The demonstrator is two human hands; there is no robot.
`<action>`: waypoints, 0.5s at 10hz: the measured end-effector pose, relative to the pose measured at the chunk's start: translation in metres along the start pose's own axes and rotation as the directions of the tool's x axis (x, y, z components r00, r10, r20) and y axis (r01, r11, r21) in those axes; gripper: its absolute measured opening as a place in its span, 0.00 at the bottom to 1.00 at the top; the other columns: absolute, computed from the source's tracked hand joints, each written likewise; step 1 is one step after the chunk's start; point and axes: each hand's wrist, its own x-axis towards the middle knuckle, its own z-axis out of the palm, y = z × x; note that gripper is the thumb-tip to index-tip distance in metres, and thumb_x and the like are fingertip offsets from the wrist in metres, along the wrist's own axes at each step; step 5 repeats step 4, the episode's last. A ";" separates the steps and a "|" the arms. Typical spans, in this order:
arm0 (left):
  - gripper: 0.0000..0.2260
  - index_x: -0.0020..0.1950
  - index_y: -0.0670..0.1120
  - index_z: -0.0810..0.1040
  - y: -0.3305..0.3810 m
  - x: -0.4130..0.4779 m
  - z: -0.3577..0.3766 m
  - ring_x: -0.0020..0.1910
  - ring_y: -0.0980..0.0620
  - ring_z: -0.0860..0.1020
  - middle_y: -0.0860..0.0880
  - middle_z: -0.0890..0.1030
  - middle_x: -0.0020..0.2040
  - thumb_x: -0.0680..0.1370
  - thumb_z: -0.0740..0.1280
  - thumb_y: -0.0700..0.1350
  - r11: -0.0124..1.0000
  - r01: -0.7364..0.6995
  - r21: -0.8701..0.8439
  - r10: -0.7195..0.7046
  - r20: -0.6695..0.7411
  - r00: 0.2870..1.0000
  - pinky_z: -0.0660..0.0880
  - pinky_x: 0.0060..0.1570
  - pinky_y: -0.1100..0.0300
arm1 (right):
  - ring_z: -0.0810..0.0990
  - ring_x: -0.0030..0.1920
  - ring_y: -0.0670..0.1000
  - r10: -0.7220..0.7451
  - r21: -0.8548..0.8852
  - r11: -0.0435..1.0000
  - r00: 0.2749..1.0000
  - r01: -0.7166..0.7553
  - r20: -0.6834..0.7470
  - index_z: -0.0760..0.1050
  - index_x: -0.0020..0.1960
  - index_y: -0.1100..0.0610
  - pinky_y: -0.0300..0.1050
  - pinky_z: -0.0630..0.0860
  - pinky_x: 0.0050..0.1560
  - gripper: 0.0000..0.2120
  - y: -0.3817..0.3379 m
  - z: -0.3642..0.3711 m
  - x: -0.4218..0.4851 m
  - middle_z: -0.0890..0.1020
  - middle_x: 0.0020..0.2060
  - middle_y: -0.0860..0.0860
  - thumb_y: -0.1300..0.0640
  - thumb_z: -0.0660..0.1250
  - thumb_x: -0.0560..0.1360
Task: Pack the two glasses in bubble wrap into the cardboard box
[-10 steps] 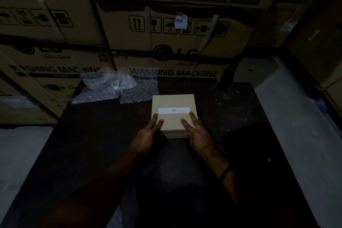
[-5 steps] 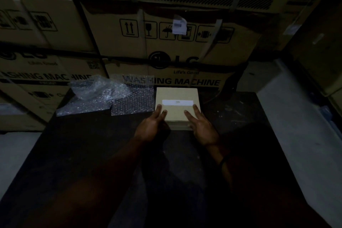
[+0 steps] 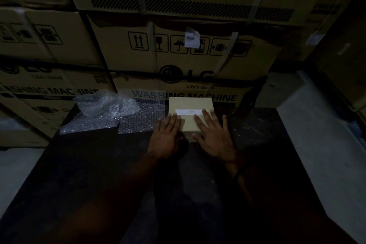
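- Presently, head view: the cardboard box (image 3: 190,114) is seen closed at the far side of the dark table (image 3: 89,174), just beside the bubble wrap (image 3: 111,114).
- The left hand (image 3: 166,137) is laid flat on the lid, fingers straight and together. The right hand (image 3: 214,137) is laid likewise, fingers spread apart. Both are judged to press the lid shut.
- The glasses are not seen; whether they are inside cannot be told.

- A single view, from a wide-angle camera on the person's head.
- It looks forward and steeply down over a dark table (image 3: 89,164), along both forearms.
- It sits close: the left hand (image 3: 166,138) and right hand (image 3: 214,138) lie at mid-frame.
- Stacked cartons (image 3: 198,55) behind the table fill the upper half; grey floor (image 3: 307,134) flanks both sides.
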 end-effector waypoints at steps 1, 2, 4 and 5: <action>0.29 0.79 0.46 0.46 -0.002 -0.003 0.003 0.78 0.47 0.45 0.47 0.45 0.79 0.80 0.50 0.53 1.000 -0.012 -0.018 0.014 0.103 0.995 0.44 0.74 0.47 | 0.45 0.77 0.55 0.048 0.027 0.998 0.996 -0.050 0.070 0.44 0.77 0.44 0.64 0.44 0.73 0.32 -0.005 0.008 -0.001 0.49 0.78 0.49 0.35 0.36 0.76; 0.27 0.79 0.48 0.44 -0.003 -0.002 -0.004 0.78 0.48 0.43 0.47 0.43 0.79 0.81 0.45 0.53 0.999 -0.010 -0.043 0.016 0.137 0.990 0.44 0.74 0.49 | 0.46 0.77 0.55 0.061 0.032 0.997 0.992 -0.065 0.111 0.44 0.77 0.45 0.63 0.47 0.73 0.32 -0.007 0.006 -0.001 0.49 0.78 0.49 0.37 0.32 0.75; 0.31 0.78 0.48 0.40 -0.007 -0.006 -0.037 0.77 0.45 0.42 0.46 0.40 0.79 0.82 0.54 0.53 0.999 0.022 -0.031 -0.015 0.183 0.983 0.41 0.73 0.45 | 0.41 0.77 0.52 0.090 0.122 0.986 0.983 -0.110 0.163 0.39 0.77 0.44 0.61 0.39 0.74 0.28 -0.013 -0.024 -0.004 0.42 0.78 0.47 0.38 0.38 0.79; 0.31 0.78 0.48 0.40 -0.007 -0.006 -0.037 0.77 0.45 0.42 0.46 0.40 0.79 0.82 0.54 0.53 0.999 0.022 -0.031 -0.015 0.183 0.983 0.41 0.73 0.45 | 0.41 0.77 0.52 0.090 0.122 0.986 0.983 -0.110 0.163 0.39 0.77 0.44 0.61 0.39 0.74 0.28 -0.013 -0.024 -0.004 0.42 0.78 0.47 0.38 0.38 0.79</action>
